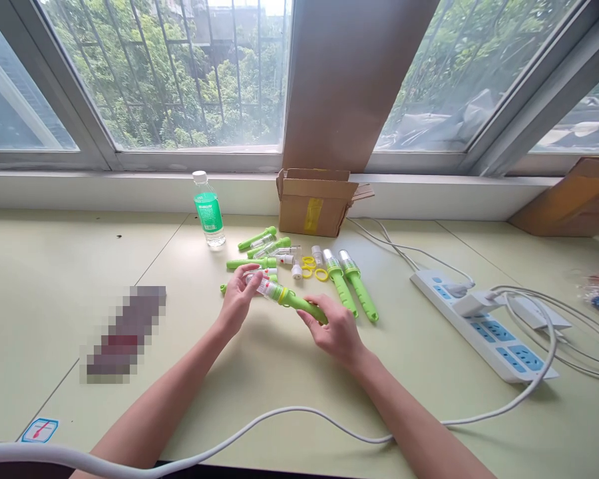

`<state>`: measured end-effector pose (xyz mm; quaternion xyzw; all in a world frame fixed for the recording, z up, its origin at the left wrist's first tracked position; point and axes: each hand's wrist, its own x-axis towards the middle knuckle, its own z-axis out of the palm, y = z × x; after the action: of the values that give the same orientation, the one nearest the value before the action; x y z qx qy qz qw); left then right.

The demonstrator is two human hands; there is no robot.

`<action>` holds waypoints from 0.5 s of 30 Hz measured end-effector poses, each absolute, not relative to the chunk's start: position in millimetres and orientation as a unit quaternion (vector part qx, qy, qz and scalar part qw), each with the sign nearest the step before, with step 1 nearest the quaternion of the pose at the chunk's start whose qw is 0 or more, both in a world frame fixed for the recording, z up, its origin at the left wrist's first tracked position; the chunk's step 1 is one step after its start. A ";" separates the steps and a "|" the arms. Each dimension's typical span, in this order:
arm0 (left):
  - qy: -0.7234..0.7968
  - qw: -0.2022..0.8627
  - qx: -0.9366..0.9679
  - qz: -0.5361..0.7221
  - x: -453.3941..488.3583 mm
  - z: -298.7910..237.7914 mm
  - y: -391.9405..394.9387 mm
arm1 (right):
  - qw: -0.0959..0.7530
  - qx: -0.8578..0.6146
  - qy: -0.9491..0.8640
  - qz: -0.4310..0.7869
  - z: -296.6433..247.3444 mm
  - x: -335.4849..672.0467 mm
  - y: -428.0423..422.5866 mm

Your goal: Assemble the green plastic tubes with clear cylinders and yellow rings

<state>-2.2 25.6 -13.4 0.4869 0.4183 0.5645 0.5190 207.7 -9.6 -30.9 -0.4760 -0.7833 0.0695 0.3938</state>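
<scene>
Both hands hold one green torch (293,301) over the pale green table (50,279). My right hand (335,330) grips its green handle. My left hand (238,296) pinches the clear head end with thumb and fingers. Just behind lie several more green torch bodies (257,238), clear heads (296,270) and yellow rings (321,274). Two assembled torches (352,285) lie side by side to the right of my hands.
A green-labelled water bottle (208,209) and an open cardboard box (313,202) stand by the window sill. A white power strip (484,326) with plugs and cables lies at the right. A white cable (259,426) crosses the near edge. A pixelated patch covers something at the left.
</scene>
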 end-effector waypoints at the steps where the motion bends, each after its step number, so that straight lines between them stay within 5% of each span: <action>1: 0.428 0.515 0.483 0.564 -1.9 -13.1 25.4 | 0.398 -0.466 -0.788 0.057 -31.0 207.4 -9.9; 15: 0.474 0.520 0.443 0.556 -1.5 -11.5 25.7 | 0.413 -0.471 -0.780 0.000 -32.2 208.0 -8.8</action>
<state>-1.5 25.7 -11.5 0.4427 0.4743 0.5559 0.5196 208.0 -8.8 -32.2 -0.4706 -0.7799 0.0000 0.4127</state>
